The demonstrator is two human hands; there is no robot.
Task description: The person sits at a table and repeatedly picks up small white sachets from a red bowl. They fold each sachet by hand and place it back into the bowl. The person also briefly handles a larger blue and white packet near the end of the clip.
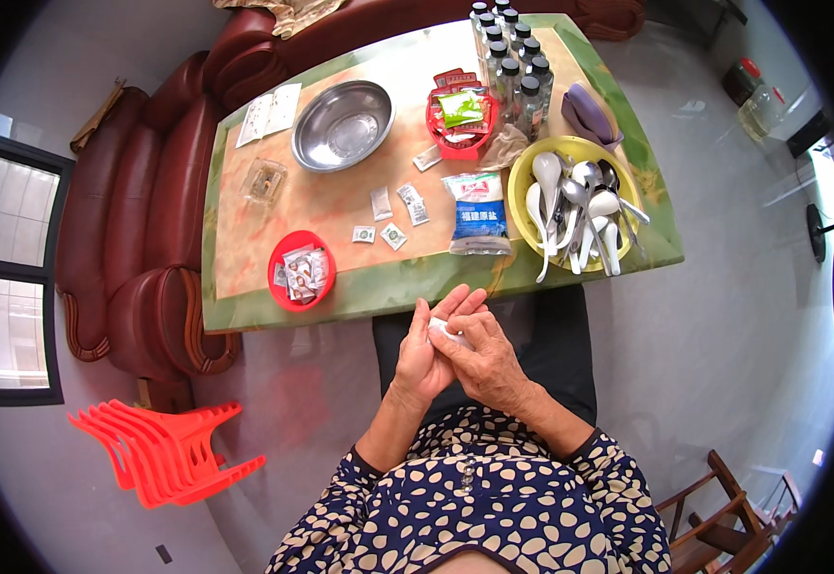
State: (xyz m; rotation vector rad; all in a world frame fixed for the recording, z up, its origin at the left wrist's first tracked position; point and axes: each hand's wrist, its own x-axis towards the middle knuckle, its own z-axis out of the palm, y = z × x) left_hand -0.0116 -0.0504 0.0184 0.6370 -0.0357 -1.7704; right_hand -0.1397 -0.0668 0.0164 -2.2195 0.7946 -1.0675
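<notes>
Over my lap, just off the table's near edge, my two hands meet around a small white packet (pixel 449 331). My left hand (pixel 421 365) is turned palm up and cradles it, with the thumb raised and the fingertips stretched away from me. From the right, my right hand (pixel 489 367) bends its fingers over the packet and pinches it against the left palm. Most of the packet is hidden by the fingers. On the table in front lie loose small sachets (pixel 394 236). A red bowl (pixel 277 300) full of similar white sachets stands at the near left.
The marble-look table (pixel 359 308) also bears a steel basin (pixel 325 159), a blue-and-white bag (pixel 480 230), a red basket (pixel 459 152) of packets, a yellow basin (pixel 516 206) of spoons and several black-capped bottles (pixel 529 105). A red plastic stool (pixel 173 450) stands at left, near a leather sofa (pixel 111 206).
</notes>
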